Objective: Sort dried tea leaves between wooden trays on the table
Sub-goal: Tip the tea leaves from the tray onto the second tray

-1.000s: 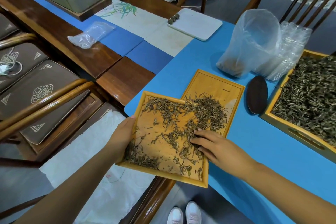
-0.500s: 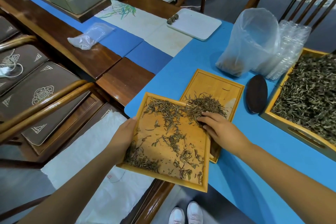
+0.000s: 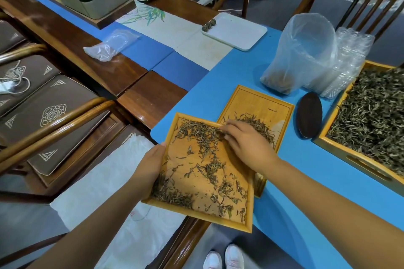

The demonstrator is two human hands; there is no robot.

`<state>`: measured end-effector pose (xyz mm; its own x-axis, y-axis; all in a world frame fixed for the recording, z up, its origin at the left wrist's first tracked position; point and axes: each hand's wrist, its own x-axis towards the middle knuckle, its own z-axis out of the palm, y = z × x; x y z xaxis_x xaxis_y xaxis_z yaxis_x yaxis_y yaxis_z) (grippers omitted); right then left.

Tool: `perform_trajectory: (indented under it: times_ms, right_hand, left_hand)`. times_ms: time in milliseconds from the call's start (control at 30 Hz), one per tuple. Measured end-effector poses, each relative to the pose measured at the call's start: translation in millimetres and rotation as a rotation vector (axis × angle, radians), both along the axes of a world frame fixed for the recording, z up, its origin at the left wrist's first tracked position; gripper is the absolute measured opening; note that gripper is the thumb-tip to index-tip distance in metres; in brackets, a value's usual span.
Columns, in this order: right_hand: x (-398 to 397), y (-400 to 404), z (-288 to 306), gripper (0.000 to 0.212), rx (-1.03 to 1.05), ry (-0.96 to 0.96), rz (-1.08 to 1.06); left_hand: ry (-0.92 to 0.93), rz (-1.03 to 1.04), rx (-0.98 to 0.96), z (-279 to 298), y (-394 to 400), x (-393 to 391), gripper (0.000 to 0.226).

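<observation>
**Sweeping tea leaves over the far rim of the hand-held tray**

Head view, looking down. Left hand [image 3: 150, 168]: gripping the left rim of the near wooden tray [image 3: 196, 214], thumb on the rim, fingers hidden beneath; tray apparently lifted off the blue tabletop [image 3: 306, 192], its near end overhanging the edge. Right hand [image 3: 244, 144]: fingers extended and loosely curved, palm down, holding nothing visible, fingertips [image 3: 225, 130] touching the leaves at the far right corner of that tray.

Dried tea leaves [image 3: 207, 168]: scattered thinly over the held tray, densest in a band just left of the right fingertips and in a clump beside the left palm. Second wooden tray [image 3: 258, 102]: flat on the tabletop, directly beyond the right hand, partly covered by the held tray, long axis running away from the body; a small heap of leaves [image 3: 255, 122] just past the knuckles.

Governing relation, as judged: receiving tray straight ahead of the right fingertips, across the shared rim; right hand much the nearer, left hand confined to steadying.

To the right of the right hand: dark oval scoop [image 3: 310, 114], clear plastic bag [image 3: 301, 54], large tray of bulk tea [image 3: 371, 120].
</observation>
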<state>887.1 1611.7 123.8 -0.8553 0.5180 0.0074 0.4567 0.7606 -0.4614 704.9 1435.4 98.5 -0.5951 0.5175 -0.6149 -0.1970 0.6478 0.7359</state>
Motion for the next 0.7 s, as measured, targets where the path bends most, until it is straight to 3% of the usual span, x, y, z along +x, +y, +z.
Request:
perform_trajectory:
  times_ms: [200, 700]
  right_hand:
    - [-56, -28, 8, 0.038, 0.001, 0.006, 0.223]
    - [-9, -8, -20, 0.040, 0.053, -0.109, 0.192]
  left_hand:
    - [0.036, -0.012, -0.033, 5, 8, 10, 0.047]
    - [0.009, 0.000, 0.006, -2, 0, 2, 0.046]
